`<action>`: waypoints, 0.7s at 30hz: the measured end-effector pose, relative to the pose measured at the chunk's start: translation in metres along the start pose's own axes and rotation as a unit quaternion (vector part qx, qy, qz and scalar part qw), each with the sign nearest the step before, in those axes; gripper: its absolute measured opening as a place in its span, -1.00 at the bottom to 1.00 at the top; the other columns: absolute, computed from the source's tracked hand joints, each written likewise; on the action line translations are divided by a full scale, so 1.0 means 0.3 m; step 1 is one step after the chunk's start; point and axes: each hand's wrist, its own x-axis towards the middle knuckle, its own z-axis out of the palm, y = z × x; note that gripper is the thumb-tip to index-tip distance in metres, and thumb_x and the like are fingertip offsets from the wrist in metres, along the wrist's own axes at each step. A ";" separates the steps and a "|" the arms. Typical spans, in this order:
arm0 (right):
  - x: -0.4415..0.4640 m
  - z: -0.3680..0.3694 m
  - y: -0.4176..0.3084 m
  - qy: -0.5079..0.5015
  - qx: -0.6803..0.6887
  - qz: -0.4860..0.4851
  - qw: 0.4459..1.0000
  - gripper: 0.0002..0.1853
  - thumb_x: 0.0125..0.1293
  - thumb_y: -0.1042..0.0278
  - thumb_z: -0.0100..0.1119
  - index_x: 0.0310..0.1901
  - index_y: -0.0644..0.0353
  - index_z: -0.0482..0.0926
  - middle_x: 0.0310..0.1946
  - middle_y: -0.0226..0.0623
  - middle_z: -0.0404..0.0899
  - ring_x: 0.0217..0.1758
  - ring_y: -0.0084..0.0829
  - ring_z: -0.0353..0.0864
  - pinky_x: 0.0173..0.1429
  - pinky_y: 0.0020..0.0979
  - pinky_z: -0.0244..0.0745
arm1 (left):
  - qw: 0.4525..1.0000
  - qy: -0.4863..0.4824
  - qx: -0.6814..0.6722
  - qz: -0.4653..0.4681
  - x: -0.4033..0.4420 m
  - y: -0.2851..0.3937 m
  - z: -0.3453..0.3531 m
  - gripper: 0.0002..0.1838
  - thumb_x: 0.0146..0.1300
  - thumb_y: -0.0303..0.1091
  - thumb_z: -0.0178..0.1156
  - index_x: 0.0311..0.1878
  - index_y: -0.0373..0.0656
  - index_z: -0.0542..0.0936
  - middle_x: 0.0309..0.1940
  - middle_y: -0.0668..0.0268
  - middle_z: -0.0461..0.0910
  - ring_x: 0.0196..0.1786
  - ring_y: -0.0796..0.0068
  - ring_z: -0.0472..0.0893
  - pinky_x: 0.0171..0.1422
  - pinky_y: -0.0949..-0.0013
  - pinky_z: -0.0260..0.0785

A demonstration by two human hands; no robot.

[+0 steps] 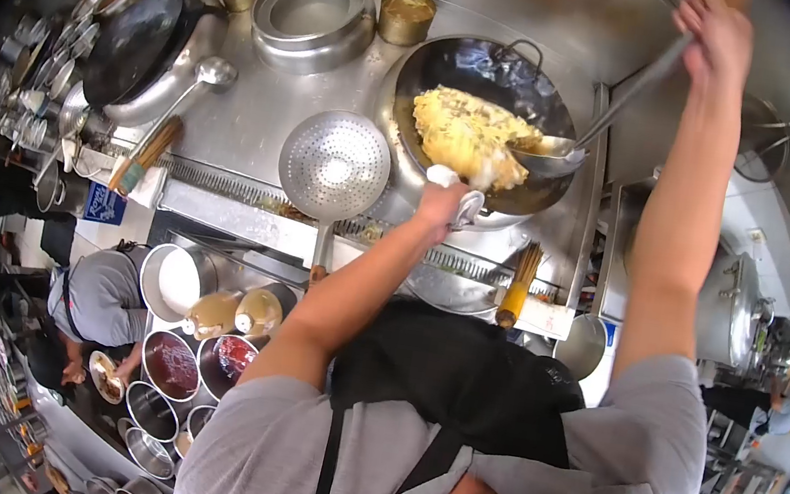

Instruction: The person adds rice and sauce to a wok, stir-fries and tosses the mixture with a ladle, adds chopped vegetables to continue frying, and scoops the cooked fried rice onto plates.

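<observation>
From where I stand, the worktop [232,113] is bare metal with a dull silvery sheen. On its right, the wok [466,63] is dark metal, slick and glossy inside, with a smooth grey metal ladle [636,92] dipping in and a soft, crumpled white cloth [468,209] at its near rim. The strainer [336,160] is bright metal, pierced all over. Near right, the brush [519,287] looks rough and woody. The near apron [455,357] is matt black cloth; the shirt [262,441], matt grey.

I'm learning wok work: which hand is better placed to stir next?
Probably the right hand: it grips the ladle, whose bowl reaches the food. The left hand holds a cloth at the near rim of the wok.
</observation>
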 end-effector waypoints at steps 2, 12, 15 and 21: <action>-0.098 0.037 0.026 0.074 -0.032 -0.017 0.997 -0.74 0.35 0.31 0.27 -0.39 0.06 0.35 -0.68 -0.56 0.22 -0.71 -0.64 0.17 -0.56 -0.49 0.20 | 1.000 -0.011 0.004 0.025 0.067 -0.049 -0.027 -0.68 0.35 -0.23 0.16 -0.02 -0.31 0.51 -0.26 0.17 0.63 -0.34 0.34 0.65 -0.36 0.21 0.53; -0.150 0.129 0.194 -0.072 -0.015 -0.043 0.996 -0.81 0.42 0.37 0.11 -0.40 0.08 0.42 -0.62 -0.58 0.28 -0.65 -0.70 0.13 -0.53 -0.58 0.03 | 0.999 0.008 0.041 0.023 -0.399 -0.207 -0.496 -0.64 0.42 -0.16 0.14 0.10 -0.23 0.48 -0.15 0.26 0.61 -0.16 0.45 0.64 -0.09 0.30 0.53; -0.301 0.189 0.321 0.029 0.039 -0.030 0.998 -0.70 0.37 0.22 0.23 -0.46 0.15 0.44 -0.70 -0.56 0.27 -0.69 -0.62 0.26 -0.55 -0.53 0.18 | 0.998 0.063 -0.012 0.029 -0.431 -0.244 -0.600 -0.66 0.42 -0.18 0.14 0.10 -0.22 0.48 -0.16 0.28 0.61 -0.14 0.45 0.63 -0.10 0.34 0.52; -0.174 0.253 0.345 -0.088 -0.087 0.040 0.991 -0.81 0.37 0.30 0.19 -0.38 0.12 0.45 -0.66 -0.56 0.31 -0.63 -0.66 0.25 -0.53 -0.53 0.15 | 0.992 0.066 -0.008 0.104 -0.473 -0.132 -0.567 -0.73 0.41 -0.24 0.15 0.04 -0.20 0.50 -0.21 0.30 0.59 -0.21 0.46 0.62 -0.15 0.35 0.50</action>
